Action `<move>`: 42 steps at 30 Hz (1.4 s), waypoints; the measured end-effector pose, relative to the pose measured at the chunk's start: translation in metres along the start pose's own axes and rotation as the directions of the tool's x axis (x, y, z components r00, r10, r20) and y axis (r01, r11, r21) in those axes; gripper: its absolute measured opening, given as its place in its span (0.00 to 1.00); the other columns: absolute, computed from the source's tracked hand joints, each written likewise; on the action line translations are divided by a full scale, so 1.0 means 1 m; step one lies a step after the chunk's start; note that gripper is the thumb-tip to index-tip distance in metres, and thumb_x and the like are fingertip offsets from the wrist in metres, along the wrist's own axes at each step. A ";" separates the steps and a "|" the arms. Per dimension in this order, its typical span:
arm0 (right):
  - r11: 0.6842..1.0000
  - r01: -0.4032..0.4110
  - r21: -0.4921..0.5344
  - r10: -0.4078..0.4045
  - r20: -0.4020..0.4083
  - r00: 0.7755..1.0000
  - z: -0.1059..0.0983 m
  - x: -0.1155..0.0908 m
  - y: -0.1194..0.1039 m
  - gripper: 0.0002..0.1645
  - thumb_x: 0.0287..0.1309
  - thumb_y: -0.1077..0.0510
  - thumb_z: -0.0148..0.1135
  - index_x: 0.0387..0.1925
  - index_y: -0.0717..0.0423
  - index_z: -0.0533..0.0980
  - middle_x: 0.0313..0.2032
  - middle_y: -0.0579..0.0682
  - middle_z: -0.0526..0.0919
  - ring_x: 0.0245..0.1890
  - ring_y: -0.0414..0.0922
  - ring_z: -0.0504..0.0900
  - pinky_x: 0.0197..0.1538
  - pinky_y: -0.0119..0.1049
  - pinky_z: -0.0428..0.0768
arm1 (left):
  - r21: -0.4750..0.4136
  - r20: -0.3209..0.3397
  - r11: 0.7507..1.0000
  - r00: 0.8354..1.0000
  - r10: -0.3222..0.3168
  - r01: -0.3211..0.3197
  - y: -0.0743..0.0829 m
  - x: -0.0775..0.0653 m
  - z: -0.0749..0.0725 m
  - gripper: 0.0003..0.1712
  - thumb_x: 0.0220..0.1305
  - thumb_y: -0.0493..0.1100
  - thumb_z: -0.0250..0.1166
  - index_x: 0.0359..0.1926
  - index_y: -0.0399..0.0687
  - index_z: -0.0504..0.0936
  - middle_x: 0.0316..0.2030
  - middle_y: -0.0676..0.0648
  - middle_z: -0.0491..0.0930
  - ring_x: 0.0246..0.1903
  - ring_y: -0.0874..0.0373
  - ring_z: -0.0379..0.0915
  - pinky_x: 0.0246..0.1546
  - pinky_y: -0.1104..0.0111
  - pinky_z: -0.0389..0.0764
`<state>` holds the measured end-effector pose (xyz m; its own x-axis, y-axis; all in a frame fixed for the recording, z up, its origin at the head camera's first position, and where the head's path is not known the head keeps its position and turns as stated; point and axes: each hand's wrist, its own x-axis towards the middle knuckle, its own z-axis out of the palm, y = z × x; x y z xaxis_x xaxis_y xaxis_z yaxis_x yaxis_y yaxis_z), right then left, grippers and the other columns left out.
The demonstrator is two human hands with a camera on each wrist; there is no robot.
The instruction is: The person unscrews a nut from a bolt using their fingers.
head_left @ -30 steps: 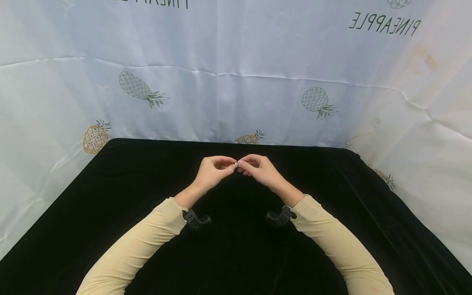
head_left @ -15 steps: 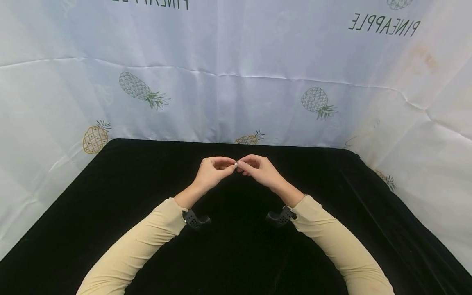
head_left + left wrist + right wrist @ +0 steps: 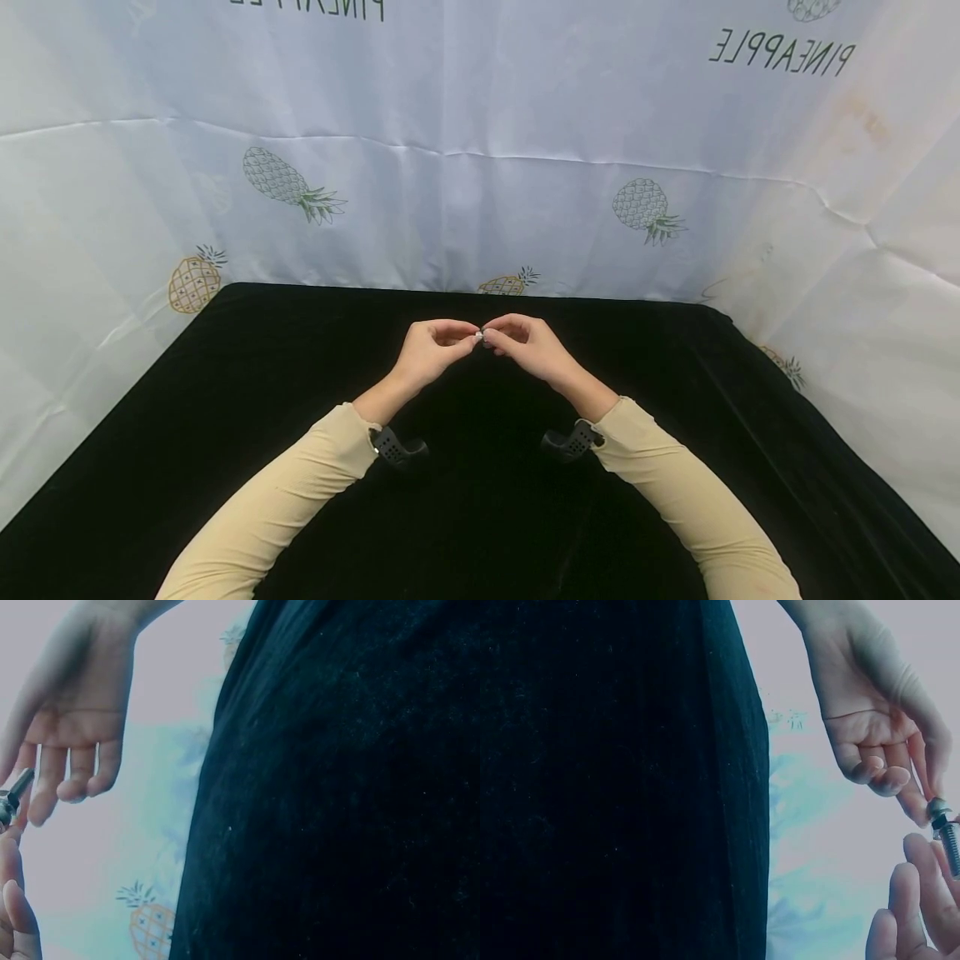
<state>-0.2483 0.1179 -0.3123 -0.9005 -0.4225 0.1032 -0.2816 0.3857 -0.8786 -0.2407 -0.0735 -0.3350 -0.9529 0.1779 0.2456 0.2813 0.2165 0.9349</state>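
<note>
Both hands meet fingertip to fingertip above the far middle of the black cloth, with a small silver bolt (image 3: 950, 846) between them. My left hand (image 3: 429, 348) pinches its threaded end between thumb and fingers. At the other end, my right hand (image 3: 538, 348) pinches a rounded metal piece (image 3: 937, 805), thumb towards the head camera. A hex-shaped nut (image 3: 939, 823) sits between that rounded end and the threads in the right wrist view. In the left wrist view the threaded shank (image 3: 24, 781) points up and right; fingers hide part of the bolt.
Black cloth (image 3: 480, 500) covers the table. White curtains (image 3: 480, 100) printed with pineapples stand behind it and along both sides. Dark wrist-camera mounts (image 3: 401, 450) hang from both sleeve cuffs.
The arms stay in place. At the fingertips the silver bolt has turned slightly, and the right thumb and fingers have shifted a little on it.
</note>
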 end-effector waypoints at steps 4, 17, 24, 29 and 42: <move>0.999 0.027 -0.016 -0.028 -0.002 1.000 -0.001 0.000 0.000 0.17 0.62 0.54 0.58 0.48 0.59 0.76 0.47 0.59 0.81 0.46 0.54 0.80 0.52 0.44 0.79 | 0.001 0.006 1.000 1.000 -0.007 0.007 -0.001 0.000 0.000 0.13 0.58 0.41 0.65 0.43 0.39 0.83 0.42 0.39 0.84 0.37 0.57 0.82 0.41 0.67 0.82; 0.999 -0.042 -0.011 0.042 -0.010 0.999 0.001 0.002 0.000 0.20 0.64 0.49 0.53 0.49 0.58 0.76 0.45 0.59 0.82 0.46 0.53 0.80 0.55 0.49 0.77 | -0.004 0.004 1.000 1.000 0.003 -0.003 0.000 0.000 0.000 0.13 0.58 0.41 0.65 0.43 0.39 0.83 0.43 0.39 0.84 0.39 0.54 0.82 0.42 0.66 0.83; 0.999 0.050 -0.012 -0.050 -0.012 0.999 0.000 0.000 0.001 0.18 0.59 0.56 0.61 0.50 0.58 0.74 0.50 0.56 0.79 0.48 0.50 0.79 0.52 0.42 0.79 | -0.016 0.000 1.000 1.000 -0.005 0.005 -0.001 0.001 0.001 0.13 0.58 0.40 0.65 0.43 0.38 0.83 0.42 0.38 0.84 0.38 0.57 0.82 0.42 0.68 0.82; 1.000 -0.005 -0.007 0.005 -0.005 1.000 0.000 0.001 0.002 0.20 0.62 0.51 0.57 0.51 0.57 0.74 0.48 0.58 0.80 0.48 0.54 0.79 0.54 0.47 0.77 | -0.018 -0.001 1.000 1.000 -0.001 0.001 -0.001 0.001 0.001 0.13 0.58 0.40 0.65 0.43 0.38 0.83 0.43 0.38 0.84 0.38 0.56 0.82 0.42 0.68 0.82; 1.000 0.021 -0.010 -0.021 0.008 1.000 0.000 0.002 0.003 0.19 0.61 0.54 0.59 0.51 0.57 0.74 0.50 0.57 0.79 0.48 0.51 0.79 0.54 0.45 0.78 | -0.016 0.000 1.000 1.000 0.003 -0.003 -0.003 0.001 0.001 0.13 0.59 0.39 0.64 0.43 0.37 0.83 0.43 0.38 0.84 0.38 0.57 0.82 0.42 0.68 0.82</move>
<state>-0.2514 0.1183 -0.3148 -0.8918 -0.4368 0.1174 -0.3033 0.3850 -0.8716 -0.2423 -0.0732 -0.3374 -0.9521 0.1785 0.2482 0.2822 0.2002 0.9382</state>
